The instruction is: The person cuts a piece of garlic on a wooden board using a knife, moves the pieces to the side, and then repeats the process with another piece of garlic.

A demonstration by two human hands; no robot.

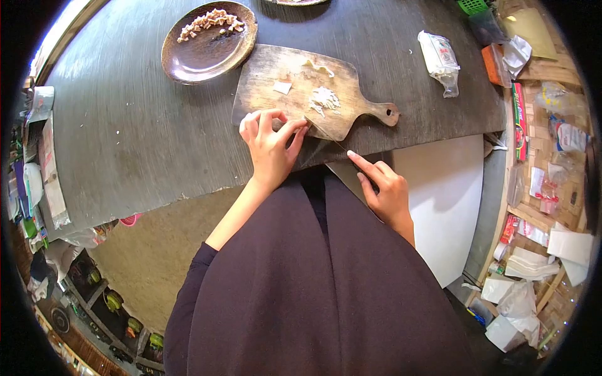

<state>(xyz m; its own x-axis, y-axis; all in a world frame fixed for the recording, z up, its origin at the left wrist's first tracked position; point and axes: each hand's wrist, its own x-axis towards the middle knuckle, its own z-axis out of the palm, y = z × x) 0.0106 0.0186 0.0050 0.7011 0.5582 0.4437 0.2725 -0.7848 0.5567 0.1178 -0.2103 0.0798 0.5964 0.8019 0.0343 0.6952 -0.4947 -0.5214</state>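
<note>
Gripping knife [327, 140], right hand [385, 191]; left hand [271, 147] touching cutting board [269, 66].

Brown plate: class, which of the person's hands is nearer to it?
Left. The left hand rests at the near edge of the cutting board, not far below the plate. The right hand, gripping a knife, lies beyond the board's near corner, farther away.

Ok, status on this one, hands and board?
Left hand curled at board edge. Right hand grips knife, blade by the left fingertips. Shreds on board, nothing blocking.
</note>
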